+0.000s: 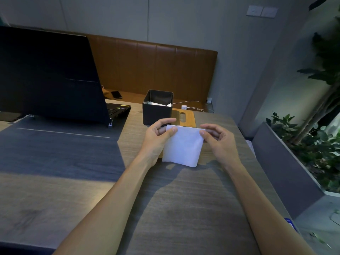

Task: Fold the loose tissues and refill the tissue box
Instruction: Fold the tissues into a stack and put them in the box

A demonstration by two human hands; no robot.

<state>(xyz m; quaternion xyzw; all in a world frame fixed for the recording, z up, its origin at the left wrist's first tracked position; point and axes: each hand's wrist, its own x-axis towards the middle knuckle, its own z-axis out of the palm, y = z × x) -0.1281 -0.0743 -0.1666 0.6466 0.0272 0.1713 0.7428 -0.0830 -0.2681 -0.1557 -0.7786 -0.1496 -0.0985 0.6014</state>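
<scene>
Folded tissue held above the surface, top corners pinched: left grip on one, right grip on the other. Open tissue box just behind, bamboo lid beside it

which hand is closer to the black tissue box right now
Left. The left hand pinches the tissue's top left corner just in front of the tissue box; the right hand holds the top right corner, farther off to the box's right.

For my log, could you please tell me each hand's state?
Left hand: pinching the white folded tissue.
Right hand: pinching the same tissue.
</scene>
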